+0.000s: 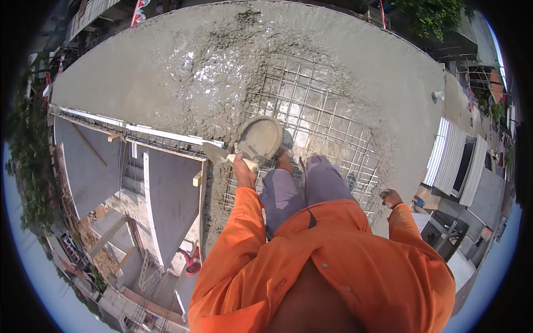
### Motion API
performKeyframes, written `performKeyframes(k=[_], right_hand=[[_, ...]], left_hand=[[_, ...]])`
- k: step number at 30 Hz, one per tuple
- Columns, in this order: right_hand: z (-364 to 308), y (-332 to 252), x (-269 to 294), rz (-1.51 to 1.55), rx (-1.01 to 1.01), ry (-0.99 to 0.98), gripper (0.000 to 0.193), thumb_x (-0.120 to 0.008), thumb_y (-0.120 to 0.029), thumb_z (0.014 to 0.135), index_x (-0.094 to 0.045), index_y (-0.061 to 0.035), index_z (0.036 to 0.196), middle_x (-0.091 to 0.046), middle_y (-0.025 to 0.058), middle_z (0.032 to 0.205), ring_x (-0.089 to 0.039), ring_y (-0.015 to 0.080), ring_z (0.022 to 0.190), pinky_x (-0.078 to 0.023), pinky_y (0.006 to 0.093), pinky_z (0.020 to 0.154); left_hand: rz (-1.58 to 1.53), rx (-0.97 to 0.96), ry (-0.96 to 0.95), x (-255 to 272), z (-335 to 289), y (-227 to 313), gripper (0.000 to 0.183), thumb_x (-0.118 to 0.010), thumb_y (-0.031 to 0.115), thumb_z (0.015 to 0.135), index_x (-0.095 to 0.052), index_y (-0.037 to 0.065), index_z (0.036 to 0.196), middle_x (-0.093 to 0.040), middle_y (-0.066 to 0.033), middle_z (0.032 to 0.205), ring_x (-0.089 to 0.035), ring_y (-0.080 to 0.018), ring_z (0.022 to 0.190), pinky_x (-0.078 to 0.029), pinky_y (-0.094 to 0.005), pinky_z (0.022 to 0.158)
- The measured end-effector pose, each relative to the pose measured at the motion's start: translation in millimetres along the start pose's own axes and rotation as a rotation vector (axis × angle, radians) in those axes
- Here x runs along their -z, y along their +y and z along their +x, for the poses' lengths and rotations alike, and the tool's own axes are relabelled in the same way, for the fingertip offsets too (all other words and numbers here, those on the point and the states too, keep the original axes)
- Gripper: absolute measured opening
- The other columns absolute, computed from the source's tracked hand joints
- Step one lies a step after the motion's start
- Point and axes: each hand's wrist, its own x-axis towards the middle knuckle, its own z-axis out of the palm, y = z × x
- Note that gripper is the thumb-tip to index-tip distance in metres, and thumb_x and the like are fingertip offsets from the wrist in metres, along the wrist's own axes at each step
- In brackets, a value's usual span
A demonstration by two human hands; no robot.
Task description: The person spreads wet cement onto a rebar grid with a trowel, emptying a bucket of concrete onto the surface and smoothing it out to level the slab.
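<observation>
My left hand (244, 171) is closed round the pale handle of a trowel (214, 151), whose flat grey blade points left toward the slab edge. Right beside that hand is a round bucket (245, 129) crusted with cement, with grey mix (261, 137) showing inside; I cannot tell whether the hand also touches its rim. My right hand (392, 197) hangs out to the right, away from the bucket. It appears to hold nothing, its dirty fingers loosely bent and apart. Below the bucket, a steel rebar grid (327, 125) lies partly bare in front of my legs.
Rough wet concrete (222, 66) surrounds the grid, with smoother concrete (127, 77) farther left. A slab edge with a white board (139, 123) drops off at left above lower rooms. A person in red (192, 262) is down there. Metal roofs (444, 152) stand at right.
</observation>
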Motion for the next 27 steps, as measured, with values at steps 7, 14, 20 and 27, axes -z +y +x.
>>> performKeyframes(k=[7,14,20,27], right_hand=[[10,-152,84,0.264,-0.083,-0.113,0.027,-0.057,-0.024,0.079,-0.061,-0.0026,0.096,-0.062,0.005,0.078,-0.061,0.016,0.059,-0.041,0.0268,0.046],[152,-210,183,0.072,-0.078,-0.194,0.022,-0.054,-0.018,0.079,-0.061,-0.0038,0.093,-0.06,0.0047,0.075,-0.06,0.0158,0.062,-0.042,0.0279,0.046],[374,-314,257,0.054,0.134,-0.123,0.019,-0.051,-0.014,0.084,-0.059,0.0002,0.094,-0.057,0.0046,0.076,-0.054,0.014,0.066,-0.044,0.0282,0.057],[483,-478,286,0.332,0.252,-0.254,0.029,-0.048,-0.022,0.087,-0.057,-0.0033,0.107,-0.052,-0.0005,0.083,-0.045,0.0104,0.079,-0.036,0.0239,0.074]], left_hand=[[-0.066,0.032,-0.063,-74,1,22,0.033,-0.048,0.024,0.08,-0.048,0.008,0.11,-0.058,-0.0098,0.097,-0.059,-0.0291,0.085,-0.05,-0.0459,0.074],[-0.011,0.043,0.177,-132,31,27,0.033,-0.057,0.021,0.073,-0.051,0.005,0.101,-0.056,-0.0067,0.086,-0.058,-0.024,0.074,-0.048,-0.0383,0.066],[0.308,-0.004,0.358,-197,68,16,0.033,-0.061,0.022,0.072,-0.053,0.002,0.097,-0.052,-0.0062,0.082,-0.052,-0.0194,0.07,-0.044,-0.0355,0.061],[0.511,-0.019,0.343,-325,71,38,0.022,-0.063,0.018,0.068,-0.056,0.0,0.077,-0.051,-0.0041,0.065,-0.049,-0.0149,0.058,-0.039,-0.0321,0.053]])
